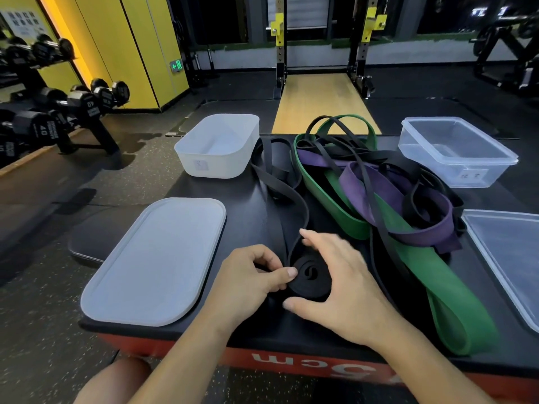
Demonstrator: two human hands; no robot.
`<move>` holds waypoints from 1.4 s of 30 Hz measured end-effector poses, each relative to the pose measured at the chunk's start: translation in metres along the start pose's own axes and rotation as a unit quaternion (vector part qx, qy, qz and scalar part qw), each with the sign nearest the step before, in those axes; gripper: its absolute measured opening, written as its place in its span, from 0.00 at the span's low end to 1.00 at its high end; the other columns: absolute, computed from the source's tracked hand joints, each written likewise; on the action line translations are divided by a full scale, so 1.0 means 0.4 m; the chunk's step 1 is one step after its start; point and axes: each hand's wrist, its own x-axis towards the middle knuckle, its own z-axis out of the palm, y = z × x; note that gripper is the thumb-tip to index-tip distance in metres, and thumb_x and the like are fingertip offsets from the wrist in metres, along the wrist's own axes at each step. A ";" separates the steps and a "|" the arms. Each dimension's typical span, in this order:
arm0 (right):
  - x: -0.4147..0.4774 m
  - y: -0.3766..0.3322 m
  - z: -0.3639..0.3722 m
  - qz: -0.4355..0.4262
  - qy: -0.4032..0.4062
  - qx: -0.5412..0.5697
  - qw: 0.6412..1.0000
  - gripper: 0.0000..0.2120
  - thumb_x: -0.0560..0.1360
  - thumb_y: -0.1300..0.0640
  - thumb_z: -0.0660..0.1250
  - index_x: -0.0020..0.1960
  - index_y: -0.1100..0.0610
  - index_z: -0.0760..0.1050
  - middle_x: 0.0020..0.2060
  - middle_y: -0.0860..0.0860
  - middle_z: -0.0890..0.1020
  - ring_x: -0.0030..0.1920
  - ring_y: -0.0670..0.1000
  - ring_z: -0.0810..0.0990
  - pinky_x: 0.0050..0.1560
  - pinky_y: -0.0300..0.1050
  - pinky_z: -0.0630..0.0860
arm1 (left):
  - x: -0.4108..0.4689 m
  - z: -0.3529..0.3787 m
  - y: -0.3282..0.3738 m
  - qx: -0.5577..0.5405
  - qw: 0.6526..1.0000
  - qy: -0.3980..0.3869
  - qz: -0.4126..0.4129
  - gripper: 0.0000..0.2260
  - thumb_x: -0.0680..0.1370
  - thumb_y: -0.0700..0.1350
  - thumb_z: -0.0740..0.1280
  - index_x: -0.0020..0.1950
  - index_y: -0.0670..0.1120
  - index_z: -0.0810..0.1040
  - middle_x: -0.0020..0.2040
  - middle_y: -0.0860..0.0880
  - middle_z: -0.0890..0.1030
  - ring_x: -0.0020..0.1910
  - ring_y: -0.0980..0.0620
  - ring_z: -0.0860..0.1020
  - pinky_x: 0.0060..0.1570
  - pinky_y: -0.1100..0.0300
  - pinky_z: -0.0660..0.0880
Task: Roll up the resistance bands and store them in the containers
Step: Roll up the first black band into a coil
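Both hands work at 6 o'clock, right at the near edge of the worktop (242, 199). The left hand (256, 275) pinches the black roll (312, 279) on its 9 o'clock side with thumb and fingers. The right hand (335, 275) is cupped round the other side, with its thumb under the roll and its fingers over it. Only part of this band is wound up, and its loose tail (291, 199) runs off toward 12 o'clock. So the job looks like it has only just begun. The white container (210, 164) at 11 o'clock and the clear container (455, 173) at 2 o'clock have no bands in them. Their tops are off: the white lid (154, 263) lies at 9 o'clock and the clear lid (507, 252) at 3 o'clock. A big messy pile sits from 12 to 4 o'clock. It has a wide green band (437, 287), a purple band (379, 185) and some thin black bands (335, 141), all tangled and none rolled. I think this first roll must be finished and put in a box. Then every band in the pile needs pulling free, rolling and putting away too.
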 end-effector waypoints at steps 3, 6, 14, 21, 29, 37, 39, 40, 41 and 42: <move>0.009 0.001 0.019 0.021 0.063 -0.081 0.994 0.42 0.55 0.20 0.68 0.62 0.41 0.68 0.55 0.36 0.65 0.58 0.42 0.67 0.63 0.44 0.64 | 0.000 -0.002 -0.002 0.004 1.000 0.003 0.002 0.10 0.74 0.49 0.79 0.43 0.46 0.82 0.37 0.50 0.86 0.38 0.54 0.85 0.46 0.62 0.81; 0.014 0.015 0.027 0.019 0.072 -0.056 0.996 0.38 0.56 0.22 0.68 0.58 0.42 0.72 0.52 0.36 0.68 0.55 0.41 0.69 0.60 0.43 0.68 | -0.001 0.002 -0.006 0.006 1.000 0.010 0.004 0.10 0.74 0.50 0.79 0.42 0.46 0.82 0.37 0.50 0.86 0.37 0.54 0.84 0.45 0.61 0.81; 0.007 0.026 -0.003 -0.022 -0.004 0.018 1.000 0.37 0.66 0.47 0.76 0.72 0.39 0.67 0.62 0.31 0.71 0.67 0.36 0.70 0.67 0.41 0.71 | -0.006 0.010 -0.006 0.000 1.000 0.021 0.002 0.12 0.75 0.53 0.77 0.40 0.46 0.84 0.36 0.51 0.86 0.39 0.54 0.85 0.48 0.59 0.82; 0.001 0.024 -0.013 -0.004 -0.057 0.096 0.994 0.40 0.65 0.54 0.71 0.72 0.35 0.60 0.69 0.31 0.72 0.71 0.35 0.69 0.71 0.45 0.70 | -0.002 0.015 -0.006 -0.001 1.000 0.029 -0.005 0.12 0.76 0.52 0.76 0.39 0.45 0.84 0.35 0.50 0.86 0.38 0.55 0.85 0.49 0.59 0.81; 0.006 0.002 0.014 0.033 0.050 -0.080 0.995 0.46 0.56 0.20 0.68 0.68 0.42 0.65 0.58 0.37 0.66 0.62 0.42 0.65 0.67 0.43 0.63 | 0.002 0.014 -0.006 0.005 1.000 0.026 -0.006 0.12 0.77 0.51 0.76 0.40 0.44 0.83 0.35 0.49 0.86 0.37 0.54 0.85 0.45 0.62 0.79; 0.009 0.019 0.015 0.011 0.058 -0.021 0.998 0.38 0.61 0.30 0.73 0.67 0.44 0.74 0.56 0.36 0.70 0.59 0.41 0.70 0.64 0.42 0.71 | -0.003 0.021 -0.014 -0.008 0.999 0.045 -0.001 0.14 0.76 0.54 0.76 0.40 0.45 0.83 0.35 0.50 0.86 0.38 0.54 0.85 0.51 0.53 0.82; 0.006 0.021 0.010 -0.006 0.039 -0.007 0.999 0.38 0.64 0.35 0.75 0.71 0.43 0.70 0.58 0.34 0.71 0.62 0.38 0.71 0.65 0.42 0.72 | -0.004 0.022 -0.014 -0.012 0.999 0.052 0.003 0.14 0.76 0.54 0.76 0.40 0.44 0.83 0.34 0.49 0.86 0.37 0.54 0.85 0.50 0.53 0.82; 0.006 0.024 0.006 -0.005 0.028 0.004 1.000 0.38 0.64 0.39 0.76 0.71 0.40 0.67 0.59 0.34 0.72 0.63 0.38 0.71 0.65 0.42 0.72 | -0.005 0.022 -0.014 -0.012 0.998 0.056 0.005 0.15 0.76 0.54 0.76 0.40 0.43 0.82 0.33 0.49 0.85 0.36 0.54 0.85 0.50 0.53 0.82; 0.005 0.027 0.002 0.002 0.015 0.021 1.000 0.39 0.65 0.41 0.77 0.71 0.37 0.64 0.60 0.33 0.73 0.64 0.37 0.71 0.66 0.41 0.71 | -0.005 0.024 -0.015 -0.012 0.998 0.062 0.008 0.15 0.76 0.54 0.76 0.40 0.43 0.82 0.33 0.49 0.85 0.35 0.54 0.84 0.49 0.53 0.82; 0.005 0.029 -0.003 0.008 0.002 0.037 0.999 0.40 0.65 0.44 0.77 0.71 0.35 0.61 0.61 0.33 0.73 0.65 0.36 0.71 0.66 0.41 0.71 | -0.006 0.025 -0.015 -0.011 0.998 0.068 0.010 0.15 0.76 0.54 0.76 0.40 0.42 0.82 0.32 0.49 0.85 0.35 0.54 0.84 0.48 0.53 0.82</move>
